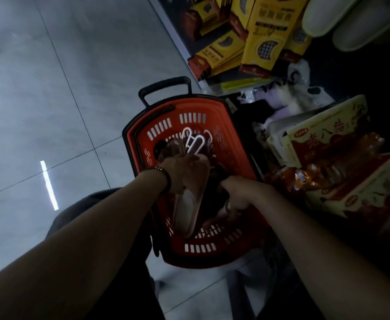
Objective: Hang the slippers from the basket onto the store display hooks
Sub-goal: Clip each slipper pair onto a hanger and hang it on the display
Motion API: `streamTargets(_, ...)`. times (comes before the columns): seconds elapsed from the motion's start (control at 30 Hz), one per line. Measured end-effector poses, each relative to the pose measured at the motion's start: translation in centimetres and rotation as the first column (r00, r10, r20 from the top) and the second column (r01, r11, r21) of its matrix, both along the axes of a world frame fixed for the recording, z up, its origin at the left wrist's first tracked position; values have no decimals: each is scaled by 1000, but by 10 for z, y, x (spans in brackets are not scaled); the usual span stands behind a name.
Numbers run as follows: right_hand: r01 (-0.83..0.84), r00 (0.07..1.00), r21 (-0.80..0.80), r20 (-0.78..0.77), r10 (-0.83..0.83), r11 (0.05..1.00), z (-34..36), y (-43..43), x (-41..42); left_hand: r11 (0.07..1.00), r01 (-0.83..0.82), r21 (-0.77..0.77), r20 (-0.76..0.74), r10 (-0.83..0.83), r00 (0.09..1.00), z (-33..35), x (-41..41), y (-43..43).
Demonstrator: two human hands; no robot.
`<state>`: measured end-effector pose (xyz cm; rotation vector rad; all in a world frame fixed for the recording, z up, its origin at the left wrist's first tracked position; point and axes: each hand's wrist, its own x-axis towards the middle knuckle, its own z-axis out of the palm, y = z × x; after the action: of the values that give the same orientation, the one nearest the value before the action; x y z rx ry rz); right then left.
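A red basket (189, 121) with a black rim and handle stands on the floor below me. Inside lie dark slippers with white hangers (195, 140) at the far end. My left hand (181, 169), with a bead bracelet at the wrist, grips a pinkish-brown slipper (189, 204) that points toward me over the basket. My right hand (240, 192) reaches into the basket's right side and its curled fingers hold a dark slipper (214, 195). What lies underneath is too dark to make out.
Yellow and red boxes (258, 38) stand on a low shelf at the upper right. White slippers (351, 17) hang at the top right. Red and cream gift boxes (327, 158) and plastic bags (288, 93) crowd the basket's right side. Grey tiled floor (50, 88) lies on the left.
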<state>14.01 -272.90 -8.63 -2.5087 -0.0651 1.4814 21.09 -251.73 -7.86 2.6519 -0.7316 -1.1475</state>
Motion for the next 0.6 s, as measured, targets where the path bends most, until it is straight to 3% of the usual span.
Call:
streamTargets(0.1,-104,994,-57,35,106,993,-11,0,-17,997,36,69,-27,-34,999,1,-3,-7)
streamTargets(0.37,33,988,-61,155,-23,998,-10,-8,-20,992,28,122,31,-32,999,1,-3,-12)
streamTargets(0.43,-4,983,-16,184,7,1000,-12,-12,-21,990,30,136,55,-38,998,-1,-2,-9)
streamTargets(0.6,-52,982,304,190,-7,951,-8,-24,-19,980,10,198,71,-25,997,-2,5,3)
